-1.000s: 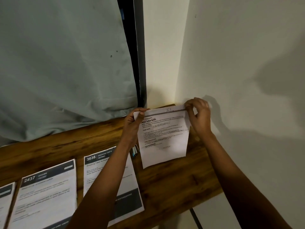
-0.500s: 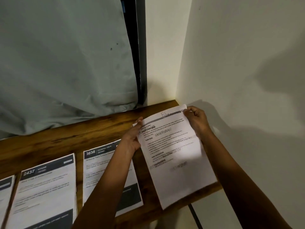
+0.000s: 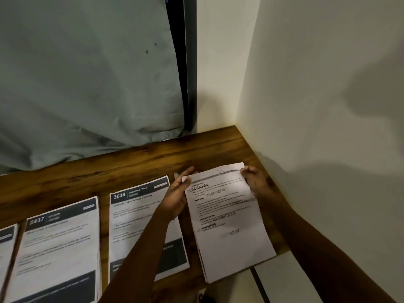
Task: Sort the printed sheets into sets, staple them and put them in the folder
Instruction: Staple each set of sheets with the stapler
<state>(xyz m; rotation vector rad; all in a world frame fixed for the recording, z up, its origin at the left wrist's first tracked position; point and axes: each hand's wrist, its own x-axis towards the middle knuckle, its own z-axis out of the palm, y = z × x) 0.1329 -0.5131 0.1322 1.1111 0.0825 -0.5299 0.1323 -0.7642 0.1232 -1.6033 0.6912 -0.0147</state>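
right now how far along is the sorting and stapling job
Sorting looks well along: the 2437 stack and the 3638 stack lie side by side on the table. In hand: the left hand and right hand pinch the top corners of a plain printed set at the table's right end. Left: stapling and filing, with nothing showing either begun.

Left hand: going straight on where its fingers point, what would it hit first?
Probably nothing on the wooden table; the left hand, pinching the printed sheets, would likely reach the pale back wall first.
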